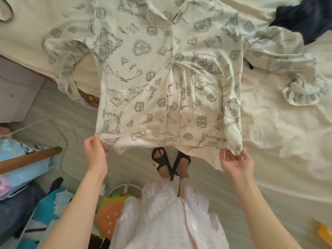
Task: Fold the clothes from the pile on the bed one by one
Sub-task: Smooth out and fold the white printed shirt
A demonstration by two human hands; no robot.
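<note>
While we stand at the edge of the bed, our left hand pinches one hem corner of the cream pyjama shirt and our right hand curls round the other. Soft, crinkled cotton spreads collar-first across the rumpled white sheet, printed with grey books, wreaths and ribbons; lace trims its pockets, ruffles its cuffs. We read no writing.

Both arms outstretched, left hand and right hand each pinching cloth
</note>
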